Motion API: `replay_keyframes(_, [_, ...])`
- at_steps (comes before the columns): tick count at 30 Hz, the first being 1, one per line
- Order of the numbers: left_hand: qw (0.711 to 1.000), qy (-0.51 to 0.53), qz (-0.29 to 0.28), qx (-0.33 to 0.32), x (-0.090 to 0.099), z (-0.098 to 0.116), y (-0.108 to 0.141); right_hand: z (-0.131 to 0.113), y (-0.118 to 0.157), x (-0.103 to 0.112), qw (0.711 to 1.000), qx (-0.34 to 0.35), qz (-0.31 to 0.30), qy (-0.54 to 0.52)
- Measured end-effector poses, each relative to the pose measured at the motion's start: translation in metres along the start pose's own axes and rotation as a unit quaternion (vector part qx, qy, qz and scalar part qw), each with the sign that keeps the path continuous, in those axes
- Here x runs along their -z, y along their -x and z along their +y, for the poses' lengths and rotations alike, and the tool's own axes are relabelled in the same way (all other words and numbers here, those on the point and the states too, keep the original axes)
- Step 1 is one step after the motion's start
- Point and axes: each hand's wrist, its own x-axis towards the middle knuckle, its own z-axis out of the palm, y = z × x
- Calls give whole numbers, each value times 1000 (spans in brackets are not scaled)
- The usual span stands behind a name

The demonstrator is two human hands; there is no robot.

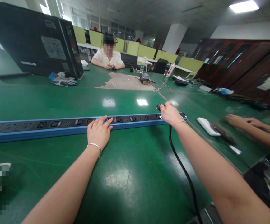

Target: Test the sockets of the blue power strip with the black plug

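Note:
A long blue power strip (62, 124) with a row of black sockets lies across the green table. My left hand (99, 132) rests flat on its middle, fingers spread over the sockets. Near the strip's right end, my right hand (171, 114) is closed around a black plug (158, 107), whose tip pokes out on the left of the fingers. A thick black cable (183, 166) runs down from beneath that hand to the table's near edge. Whether the plug touches the strip is hidden by the hand.
A black computer case (39, 40) stands at the back left, with gloves (62, 79) beside it. Across the table (128, 99) sits a person (109, 57). At the right are another person's hands (242, 121) and a white object (207, 126).

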Motion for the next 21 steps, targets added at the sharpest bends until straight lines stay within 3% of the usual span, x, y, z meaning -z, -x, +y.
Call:
replay_keyframes(3, [1000, 10, 7, 3, 1, 0, 0, -11, 2, 17, 999, 40, -6, -20])
replay_keyframes(5, [1000, 16, 7, 5, 2, 1, -1, -28, 7, 16, 996, 77, -35, -32])
replay_keyframes(13, [999, 39, 8, 10, 4, 1, -1, -109, 38, -34, 983, 139, -78, -90])
replay_keyframes(21, [998, 56, 17, 5, 1, -1, -1, -125, 45, -37, 991, 104, -77, -35])
